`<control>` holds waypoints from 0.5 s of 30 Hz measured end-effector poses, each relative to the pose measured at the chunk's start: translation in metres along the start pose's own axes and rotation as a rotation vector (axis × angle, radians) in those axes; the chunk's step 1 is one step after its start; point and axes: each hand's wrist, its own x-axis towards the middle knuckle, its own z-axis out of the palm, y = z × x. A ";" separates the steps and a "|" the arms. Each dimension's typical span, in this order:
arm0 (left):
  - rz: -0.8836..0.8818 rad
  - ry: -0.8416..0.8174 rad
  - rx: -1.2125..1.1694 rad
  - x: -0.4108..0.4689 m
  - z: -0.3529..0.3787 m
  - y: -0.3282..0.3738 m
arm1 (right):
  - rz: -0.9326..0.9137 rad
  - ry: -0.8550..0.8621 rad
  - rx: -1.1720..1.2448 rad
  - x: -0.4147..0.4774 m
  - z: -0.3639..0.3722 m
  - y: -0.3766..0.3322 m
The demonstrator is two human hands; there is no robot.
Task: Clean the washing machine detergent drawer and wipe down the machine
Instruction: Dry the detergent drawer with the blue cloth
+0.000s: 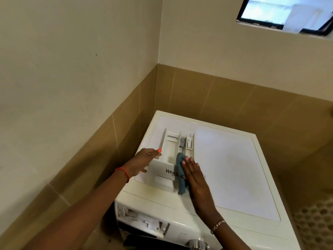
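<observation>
Left hand clamps drawer by its left wall; right hand, fingers straight together, presses cloth; best worked into far compartments.

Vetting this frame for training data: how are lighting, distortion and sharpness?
Head view: the window is blown out to pale blue; daylight leaves a soft sheen on the washing machine top, without hard shadows; the wide lens bows the wall tile lines; the frame is slightly soft, though the logo on the detergent drawer reads where the cloth leaves it bare.
</observation>
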 end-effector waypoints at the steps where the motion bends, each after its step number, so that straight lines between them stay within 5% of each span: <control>1: 0.001 -0.018 0.023 0.000 0.001 0.002 | -0.016 -0.003 0.018 0.004 0.008 -0.006; 8: -0.188 -0.032 0.080 0.004 0.004 0.012 | -0.242 -0.085 -0.290 0.014 0.079 -0.012; 15: -0.197 -0.096 0.261 0.010 -0.002 0.011 | -0.307 -0.314 -0.553 0.006 0.100 0.000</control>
